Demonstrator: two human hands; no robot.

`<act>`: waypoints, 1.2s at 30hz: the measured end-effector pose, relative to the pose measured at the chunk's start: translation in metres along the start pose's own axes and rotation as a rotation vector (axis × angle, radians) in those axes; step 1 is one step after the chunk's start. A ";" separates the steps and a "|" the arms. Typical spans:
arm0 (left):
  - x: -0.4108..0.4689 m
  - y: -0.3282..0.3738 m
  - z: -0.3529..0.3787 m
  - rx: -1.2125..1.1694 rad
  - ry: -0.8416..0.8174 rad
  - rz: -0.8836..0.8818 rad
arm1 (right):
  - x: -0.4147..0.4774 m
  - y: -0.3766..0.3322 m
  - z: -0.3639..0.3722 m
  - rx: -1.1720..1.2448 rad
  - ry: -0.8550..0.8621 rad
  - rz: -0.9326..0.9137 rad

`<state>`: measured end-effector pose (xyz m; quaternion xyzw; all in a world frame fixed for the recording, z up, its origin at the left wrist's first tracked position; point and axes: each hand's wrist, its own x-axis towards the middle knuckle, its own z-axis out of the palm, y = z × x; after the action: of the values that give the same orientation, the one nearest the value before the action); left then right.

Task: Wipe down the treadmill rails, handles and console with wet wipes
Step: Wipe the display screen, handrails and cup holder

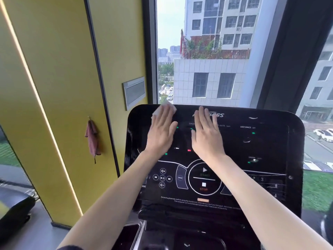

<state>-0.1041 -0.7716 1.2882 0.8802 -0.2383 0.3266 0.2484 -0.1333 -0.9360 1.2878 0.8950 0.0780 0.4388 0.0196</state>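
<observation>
1. The left hand (pixel 161 129) lies flat, up and to the left of the START/STOP ring (pixel 204 179). Its fingers are straight and close together, and it presses the wet wipe (pixel 170 107) against the console (pixel 270 141).
2. The wipe is white and mostly hidden under that hand. It shows only past the fingertips and along the hand's outer edge, at the console's top rim, further up-left of the ring.
3. The right hand (pixel 207 134) rests flat straight above the ring, fingers straight and slightly fanned, fingertips on the printed logo. No wipe shows beneath it, and it grips nothing.
4. The wipe looks thin, limp and damp, so it will likely bunch or roll under a sliding palm. It seems best kept spread under flat fingers with even pressure, or pinched at a free edge to refold.
5. The console is rigid, glossy and smooth, so a wet sheet should glide easily on it. The touch keys around the ring may respond to a firm press, so lighter passes suit that area.
6. Below the ring sits a dark tray (pixel 129 235). The rails and handles cannot be made out.
7. Well left of the ring, a brown cloth (pixel 92 139) hangs from a hook on the yellow wall (pixel 63 87). A window (pixel 207 51) rises beyond the console above the ring.
</observation>
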 end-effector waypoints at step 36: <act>0.008 0.038 0.025 0.224 -0.022 0.246 | -0.019 0.052 -0.030 0.104 -0.084 0.115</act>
<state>-0.1095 -0.8181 1.2876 0.8702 -0.3089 0.3694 0.1045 -0.1619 -0.9912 1.2966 0.9153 0.0482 0.3968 -0.0491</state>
